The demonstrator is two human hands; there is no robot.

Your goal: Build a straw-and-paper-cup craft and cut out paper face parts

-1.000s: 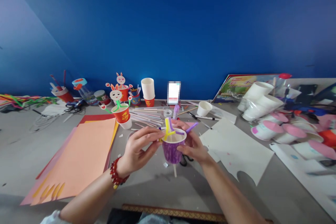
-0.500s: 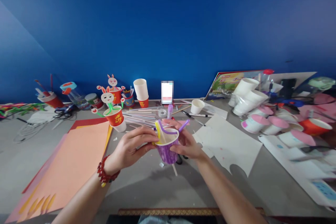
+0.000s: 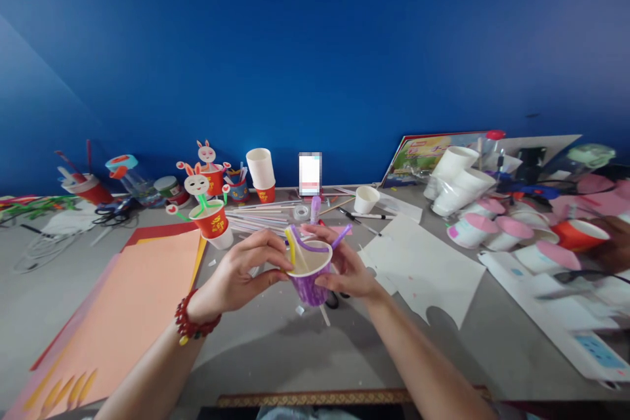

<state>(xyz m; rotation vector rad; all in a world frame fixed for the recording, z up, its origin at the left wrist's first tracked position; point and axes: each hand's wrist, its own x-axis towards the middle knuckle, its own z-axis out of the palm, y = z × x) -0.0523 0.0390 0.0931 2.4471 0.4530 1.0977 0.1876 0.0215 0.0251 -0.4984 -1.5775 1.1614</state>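
Note:
A paper cup point(image 3: 309, 285) coloured purple on the outside is held between my two hands above the table. My right hand point(image 3: 348, 268) wraps its far and right side, thumb on the front. At the left rim the fingers of my left hand point(image 3: 256, 268) pinch a yellow straw point(image 3: 290, 249), which stands up from the cup's edge. A bent purple straw point(image 3: 315, 248) lies across the cup mouth, one end sticking out past the right rim. A white strip inside the cup is partly visible. Part of dark scissors point(image 3: 332, 300) shows behind the cup.
Coloured paper sheets point(image 3: 123, 302) lie left, beside a red cup with a rabbit figure point(image 3: 209, 220). Loose straws point(image 3: 260, 218) and a tape roll point(image 3: 300, 212) lie behind my hands. White paper point(image 3: 423, 269), a power strip point(image 3: 546, 321) and several cups are right. A blurred hand point(image 3: 613, 243) shows far right.
The whole view has shifted slightly, so things sit a little further left. Both my hands keep their hold on the cup and straw. Another person's hand has appeared at the right edge.

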